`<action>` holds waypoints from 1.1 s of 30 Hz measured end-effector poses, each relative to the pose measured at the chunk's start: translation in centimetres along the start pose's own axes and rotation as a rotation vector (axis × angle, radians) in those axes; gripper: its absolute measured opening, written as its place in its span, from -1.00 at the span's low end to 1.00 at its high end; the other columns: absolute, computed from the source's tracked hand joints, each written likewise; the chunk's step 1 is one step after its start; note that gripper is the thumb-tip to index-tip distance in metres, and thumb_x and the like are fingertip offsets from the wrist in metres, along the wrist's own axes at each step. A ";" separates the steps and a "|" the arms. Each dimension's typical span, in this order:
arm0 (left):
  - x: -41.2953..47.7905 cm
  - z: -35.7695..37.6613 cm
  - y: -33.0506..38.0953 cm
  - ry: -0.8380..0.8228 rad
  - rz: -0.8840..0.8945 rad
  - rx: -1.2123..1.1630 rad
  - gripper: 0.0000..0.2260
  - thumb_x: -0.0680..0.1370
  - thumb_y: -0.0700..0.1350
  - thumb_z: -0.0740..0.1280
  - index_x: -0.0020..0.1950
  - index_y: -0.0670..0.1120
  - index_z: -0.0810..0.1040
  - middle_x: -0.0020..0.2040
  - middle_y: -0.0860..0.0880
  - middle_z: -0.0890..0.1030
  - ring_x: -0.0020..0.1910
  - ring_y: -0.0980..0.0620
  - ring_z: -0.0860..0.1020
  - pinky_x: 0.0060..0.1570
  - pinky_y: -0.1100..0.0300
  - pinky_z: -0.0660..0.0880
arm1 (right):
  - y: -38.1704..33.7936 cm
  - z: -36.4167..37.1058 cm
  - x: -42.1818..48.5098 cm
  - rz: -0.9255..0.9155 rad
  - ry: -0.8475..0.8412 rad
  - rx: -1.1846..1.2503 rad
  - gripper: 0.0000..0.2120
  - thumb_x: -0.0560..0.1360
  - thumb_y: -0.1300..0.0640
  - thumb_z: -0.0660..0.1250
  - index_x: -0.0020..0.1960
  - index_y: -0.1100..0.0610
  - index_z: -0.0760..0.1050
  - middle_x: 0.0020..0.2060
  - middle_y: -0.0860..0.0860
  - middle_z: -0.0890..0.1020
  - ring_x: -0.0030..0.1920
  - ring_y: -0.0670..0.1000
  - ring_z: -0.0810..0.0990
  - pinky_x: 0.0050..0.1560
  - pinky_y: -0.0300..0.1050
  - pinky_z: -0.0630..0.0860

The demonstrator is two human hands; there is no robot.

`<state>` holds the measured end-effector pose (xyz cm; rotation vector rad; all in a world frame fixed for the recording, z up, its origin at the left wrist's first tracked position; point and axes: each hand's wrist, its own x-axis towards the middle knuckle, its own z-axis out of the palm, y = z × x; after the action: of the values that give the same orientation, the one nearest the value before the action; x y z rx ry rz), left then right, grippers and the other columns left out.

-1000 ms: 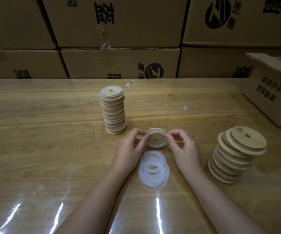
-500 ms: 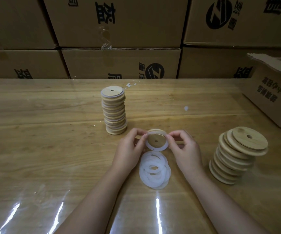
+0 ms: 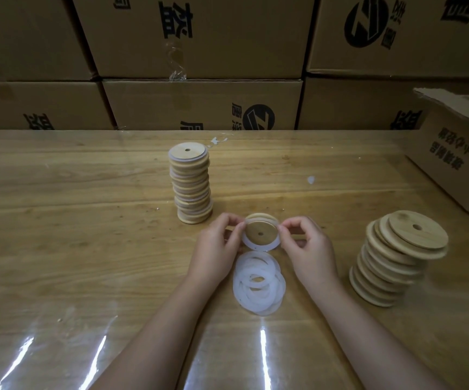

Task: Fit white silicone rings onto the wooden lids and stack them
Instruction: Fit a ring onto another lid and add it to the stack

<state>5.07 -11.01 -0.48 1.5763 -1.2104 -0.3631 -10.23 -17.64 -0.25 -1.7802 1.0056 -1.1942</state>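
Between my two hands, tilted toward me above the table, is a round wooden lid (image 3: 260,233) with a small centre hole and a white silicone ring (image 3: 258,247) around its rim. My left hand (image 3: 216,249) pinches its left edge and my right hand (image 3: 310,249) pinches its right edge. A loose pile of white rings (image 3: 258,282) lies on the table just below the lid. An upright stack of ringed lids (image 3: 191,184) stands behind my left hand. A leaning stack of bare wooden lids (image 3: 396,260) sits to the right of my right hand.
The wooden table (image 3: 73,235) is covered with clear glossy film. Stacked cardboard boxes (image 3: 199,102) form a wall along the far edge. An open cardboard box (image 3: 455,153) stands at the back right, behind the bare lids.
Both hands have kept pinching the lid in the same place. The lid has tilted slightly more toward me, and the ring shows more fully around its rim.
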 end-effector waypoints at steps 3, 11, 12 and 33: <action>0.0 0.0 0.2 0.005 0.010 0.027 -0.86 0.56 -0.08 0.30 -0.16 0.14 0.47 -0.26 0.13 0.60 -0.36 0.19 0.58 -0.34 0.37 0.46 | 0.0 0.0 0.0 0.020 -0.004 0.012 -0.92 0.47 0.21 0.37 -0.17 0.07 0.51 -0.19 -0.09 0.58 -0.25 -0.12 0.58 -0.28 -0.30 0.51; 0.2 0.1 -0.1 0.020 -0.012 0.022 -0.88 0.56 -0.08 0.30 -0.16 0.11 0.49 -0.27 0.11 0.60 -0.37 0.12 0.58 -0.29 0.12 0.56 | 0.0 0.0 0.0 -0.005 -0.031 -0.020 -0.92 0.46 0.24 0.35 -0.18 0.09 0.50 -0.18 -0.08 0.57 -0.20 -0.20 0.55 -0.29 -0.38 0.48; 0.2 0.1 -0.1 0.022 -0.018 0.026 -0.89 0.56 -0.08 0.29 -0.16 0.10 0.50 -0.27 0.10 0.60 -0.38 0.12 0.57 -0.29 0.11 0.56 | 0.0 0.0 0.0 0.002 -0.034 -0.017 -0.93 0.46 0.24 0.35 -0.17 0.10 0.51 -0.18 -0.07 0.57 -0.20 -0.18 0.55 -0.28 -0.35 0.49; 0.2 -0.2 0.6 -0.003 0.224 0.069 -0.78 0.50 -0.09 0.38 0.14 -0.01 0.60 -0.11 0.11 0.51 -0.32 0.21 0.42 -0.23 0.47 0.32 | 0.1 0.0 0.0 -0.013 -0.098 0.019 -0.76 0.45 0.28 0.36 -0.21 -0.06 0.48 -0.17 -0.12 0.58 -0.18 -0.21 0.56 -0.22 -0.40 0.47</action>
<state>5.02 -10.97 0.17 1.4801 -1.3983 -0.1803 -10.23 -17.70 -0.33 -1.8148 0.9244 -1.1101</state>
